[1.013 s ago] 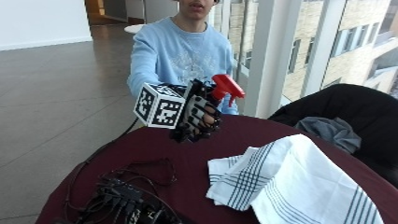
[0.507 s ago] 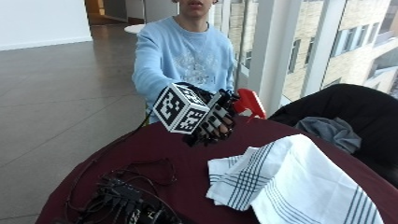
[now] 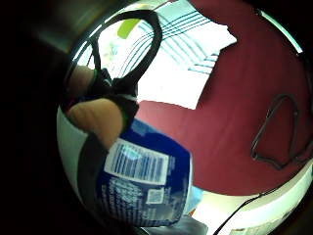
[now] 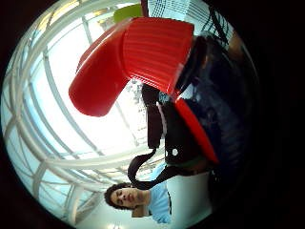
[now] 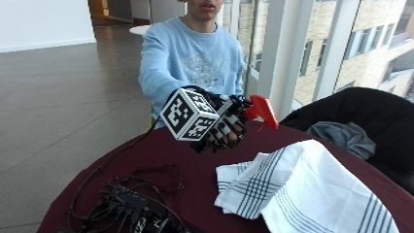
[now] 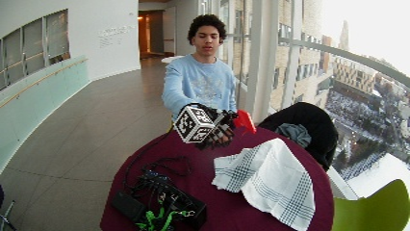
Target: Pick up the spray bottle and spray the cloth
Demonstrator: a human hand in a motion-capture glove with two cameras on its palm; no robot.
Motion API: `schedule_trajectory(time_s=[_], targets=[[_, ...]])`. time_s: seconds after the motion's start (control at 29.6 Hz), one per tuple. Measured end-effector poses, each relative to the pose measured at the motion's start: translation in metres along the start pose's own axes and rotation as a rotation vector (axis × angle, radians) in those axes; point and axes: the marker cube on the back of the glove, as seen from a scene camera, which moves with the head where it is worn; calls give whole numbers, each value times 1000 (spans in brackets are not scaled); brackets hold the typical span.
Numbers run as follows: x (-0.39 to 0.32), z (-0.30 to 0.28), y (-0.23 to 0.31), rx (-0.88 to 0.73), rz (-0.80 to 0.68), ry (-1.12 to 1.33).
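Holding the spray bottle [image 5: 259,110] clear of the maroon worktop [image 5: 187,165], the gloved right hand [image 5: 223,128] has its fingers curled round the blue-labelled body, the red trigger head sticking out toward the striped white cloth [image 5: 304,189]. So the pick-up looks done. The cloth lies crumpled on the worktop just beside and below the bottle, apart from it. No mist or wet patch is visible, so the spraying itself seems still to come: aim the nozzle, then squeeze.
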Motion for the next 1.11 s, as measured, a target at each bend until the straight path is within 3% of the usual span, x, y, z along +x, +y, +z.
schedule_trajectory(time_s=[1.11], targets=[[7, 10, -6, -26, 18, 1]])
